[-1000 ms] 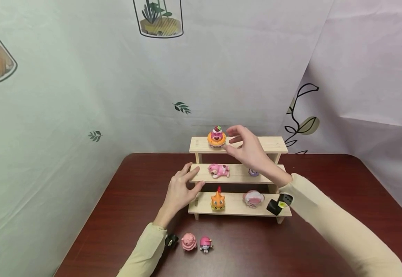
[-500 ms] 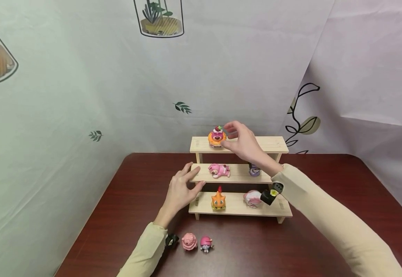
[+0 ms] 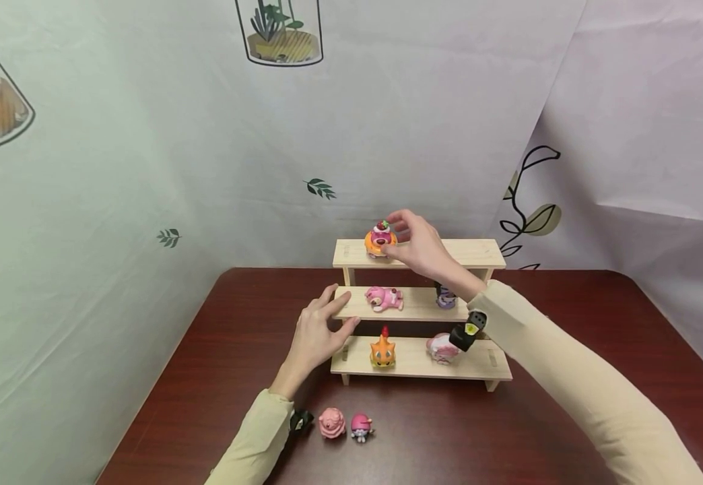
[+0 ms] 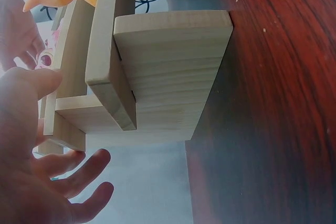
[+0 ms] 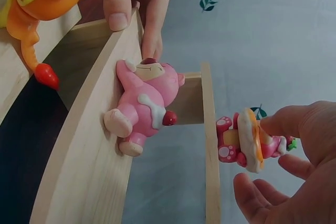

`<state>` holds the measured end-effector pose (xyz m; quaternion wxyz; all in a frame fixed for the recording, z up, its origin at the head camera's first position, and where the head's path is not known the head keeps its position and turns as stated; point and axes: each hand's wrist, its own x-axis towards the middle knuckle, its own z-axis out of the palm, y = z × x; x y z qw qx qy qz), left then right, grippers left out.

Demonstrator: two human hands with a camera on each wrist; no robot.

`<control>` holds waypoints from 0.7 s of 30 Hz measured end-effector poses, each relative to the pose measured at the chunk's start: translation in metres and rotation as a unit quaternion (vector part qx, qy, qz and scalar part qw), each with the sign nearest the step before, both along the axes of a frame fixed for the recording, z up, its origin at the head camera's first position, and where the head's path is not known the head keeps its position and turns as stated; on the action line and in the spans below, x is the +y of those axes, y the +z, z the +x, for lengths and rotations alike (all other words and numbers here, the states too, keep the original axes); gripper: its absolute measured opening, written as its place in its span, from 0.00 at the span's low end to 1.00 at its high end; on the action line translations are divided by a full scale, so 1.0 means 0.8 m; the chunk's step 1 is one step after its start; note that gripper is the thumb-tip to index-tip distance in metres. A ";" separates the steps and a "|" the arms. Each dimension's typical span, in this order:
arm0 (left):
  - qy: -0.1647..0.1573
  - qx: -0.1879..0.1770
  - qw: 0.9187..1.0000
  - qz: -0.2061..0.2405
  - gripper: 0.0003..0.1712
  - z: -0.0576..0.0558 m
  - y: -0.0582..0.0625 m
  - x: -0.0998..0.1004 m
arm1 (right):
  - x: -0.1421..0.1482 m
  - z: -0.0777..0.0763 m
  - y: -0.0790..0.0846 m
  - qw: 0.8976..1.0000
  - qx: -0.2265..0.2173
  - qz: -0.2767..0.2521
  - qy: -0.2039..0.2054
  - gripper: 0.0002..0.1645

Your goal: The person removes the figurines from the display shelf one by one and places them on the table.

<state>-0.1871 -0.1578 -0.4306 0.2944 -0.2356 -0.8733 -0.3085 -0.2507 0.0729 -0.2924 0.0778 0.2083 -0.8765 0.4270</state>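
Standing upright left of the nearer right hand (image 3: 419, 248), the ring-waisted figurine (image 3: 378, 239) sits between thumb (image 5: 291, 120) and curved fingers (image 5: 249, 198); grip unclear; the left hand (image 3: 315, 337) pinches the middle shelf (image 3: 417, 306).

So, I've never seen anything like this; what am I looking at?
No machine: a person works here, bare-handed. The wide picture comes from a camera on the head; the other two come from wrist cameras, each looking at its own hand's work.

On the table is a wooden stand whose three steps hold five visible toys; two pink toys sit in front of it.

The left hand pinches the end of the middle step. The right hand curls around the top toy; whether its grip is closed, I can't tell.
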 end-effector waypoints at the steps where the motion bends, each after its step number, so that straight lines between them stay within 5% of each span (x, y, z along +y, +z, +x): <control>1: 0.000 -0.001 1.000 0.000 0.28 0.000 0.000 0.000 | 0.000 -0.001 0.000 1.000 0.000 0.002 0.001 0.31; 21: 0.000 -0.003 1.000 -0.003 0.27 -0.001 -0.001 0.000 | -0.005 -0.009 -0.005 1.000 -0.005 0.003 0.010 0.29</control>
